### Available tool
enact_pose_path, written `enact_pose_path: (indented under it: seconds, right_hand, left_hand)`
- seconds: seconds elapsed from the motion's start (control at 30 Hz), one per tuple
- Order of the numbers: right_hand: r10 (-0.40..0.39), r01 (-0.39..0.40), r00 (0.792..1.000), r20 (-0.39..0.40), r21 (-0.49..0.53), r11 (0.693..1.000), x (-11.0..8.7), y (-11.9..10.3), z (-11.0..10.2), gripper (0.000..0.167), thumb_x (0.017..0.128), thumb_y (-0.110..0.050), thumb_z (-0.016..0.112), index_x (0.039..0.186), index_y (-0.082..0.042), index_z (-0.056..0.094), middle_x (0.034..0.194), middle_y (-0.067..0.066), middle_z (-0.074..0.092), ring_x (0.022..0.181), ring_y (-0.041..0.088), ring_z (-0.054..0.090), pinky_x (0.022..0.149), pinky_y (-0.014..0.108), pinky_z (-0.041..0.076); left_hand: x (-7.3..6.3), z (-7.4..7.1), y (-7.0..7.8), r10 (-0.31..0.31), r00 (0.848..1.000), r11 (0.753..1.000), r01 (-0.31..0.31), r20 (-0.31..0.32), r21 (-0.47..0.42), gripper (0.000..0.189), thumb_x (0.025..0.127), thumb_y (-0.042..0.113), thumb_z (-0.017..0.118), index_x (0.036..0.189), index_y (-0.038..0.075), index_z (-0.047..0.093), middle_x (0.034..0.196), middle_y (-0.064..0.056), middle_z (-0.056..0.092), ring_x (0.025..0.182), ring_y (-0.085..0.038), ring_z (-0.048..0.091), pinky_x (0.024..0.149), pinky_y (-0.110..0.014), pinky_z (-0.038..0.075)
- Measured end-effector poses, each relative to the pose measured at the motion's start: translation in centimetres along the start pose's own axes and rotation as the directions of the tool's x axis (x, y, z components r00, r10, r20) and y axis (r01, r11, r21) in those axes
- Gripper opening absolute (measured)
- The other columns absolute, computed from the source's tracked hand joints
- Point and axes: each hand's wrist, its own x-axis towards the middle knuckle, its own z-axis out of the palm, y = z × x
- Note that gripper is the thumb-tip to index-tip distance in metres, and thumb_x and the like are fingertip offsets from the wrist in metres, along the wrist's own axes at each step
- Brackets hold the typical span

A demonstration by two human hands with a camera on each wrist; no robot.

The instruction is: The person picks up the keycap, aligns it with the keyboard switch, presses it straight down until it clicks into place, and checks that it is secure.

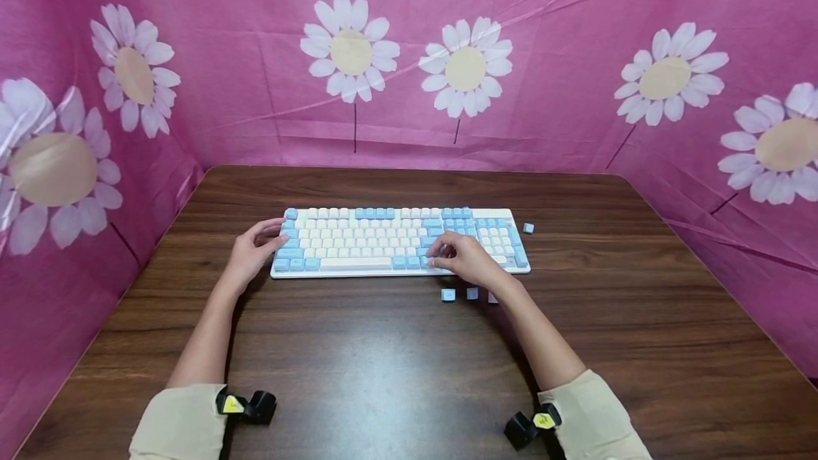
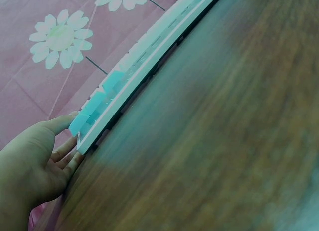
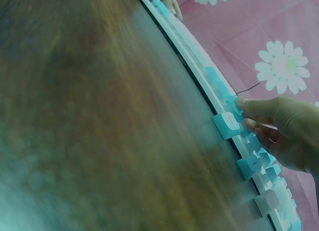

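Observation:
A white keyboard (image 1: 358,273) with white and light-blue keycaps lies on the table. At its left end my left hand (image 1: 251,255) grips the edge; in the left wrist view the thumb (image 2: 62,122) lies on the corner key and the other fingers are against the side. My right hand (image 1: 469,259) is over the lower right keys, thumb and forefinger pinching a blue keycap in the bottom row, mostly covered by the fingertips. In front of the keyboard sit loose keycaps: a light-blue one marked Ctrl (image 3: 229,123), another blue one (image 3: 249,166) and a paler one (image 3: 267,202).
Another loose keycap (image 1: 528,228) lies just right of the keyboard. The brown wooden table (image 1: 358,360) has a pink cloth (image 1: 409,140) with daisies around its back and sides. Each sleeve carries a black wrist camera (image 1: 260,407).

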Motion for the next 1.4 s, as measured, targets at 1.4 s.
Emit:
enact_pose_path:
  seconds: [1.4]
  right_hand:
    - [0.152,-0.152,0.988,0.014,-0.018,0.988,0.7,-0.74,-0.16,0.007,0.077,-0.011,0.075,0.082,-0.006,0.074,0.084,0.0,0.066,0.078,0.014,0.06,0.066,0.027,0.048]
  left_hand:
    - [-0.4,0.01,0.05,-0.016,1.0,0.999,0.016,-0.006,-0.029,0.048,0.091,0.025,0.059,0.131,0.0,0.048,0.124,-0.022,0.05,0.104,-0.021,0.045,0.078,-0.019,0.038]
